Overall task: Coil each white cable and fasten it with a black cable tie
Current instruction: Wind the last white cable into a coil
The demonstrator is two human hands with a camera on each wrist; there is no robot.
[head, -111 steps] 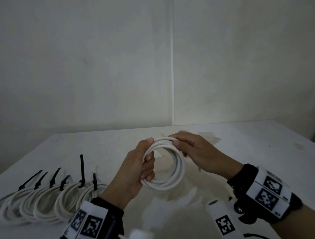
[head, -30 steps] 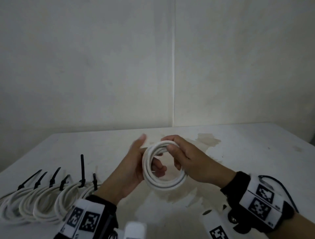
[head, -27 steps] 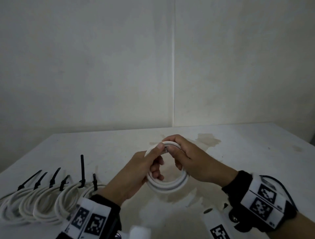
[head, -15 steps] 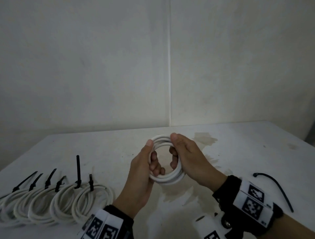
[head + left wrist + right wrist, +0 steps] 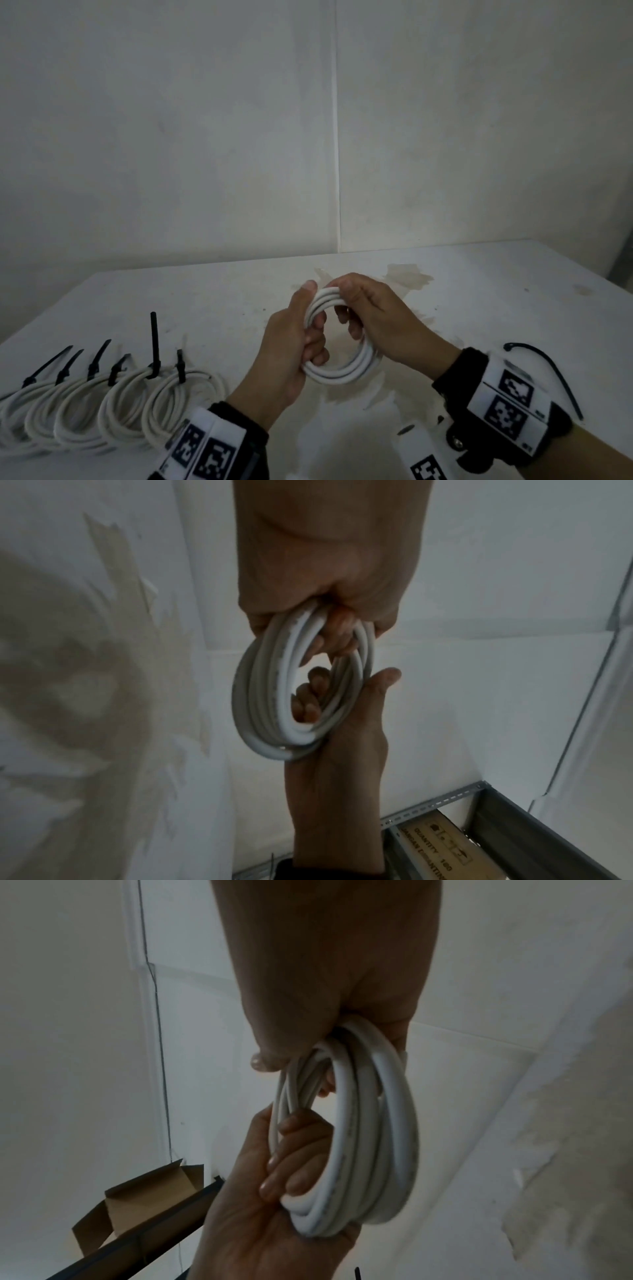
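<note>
Just above the white table [image 5: 479, 291], both hands hold one coiled white cable [image 5: 337, 371] between them, clear of the surface. The left hand [image 5: 291, 346] grips the coil's left side, fingers curled through the ring and thumb laid along the outside up to the top. The right hand [image 5: 380, 322] grips the right side, thumb pressed on the top of the loops and fingers hooked through the middle. From the left wrist view the coil [image 5: 274, 696] shows several loops held edge-on. Well to the left on the table lies a row of finished coils [image 5: 102, 407], overlapping one another, each cinched with a black cable tie [image 5: 154, 342] whose tail sticks up. A loose black cable tie [image 5: 548, 366] lies on the table just beyond the right wrist.
</note>
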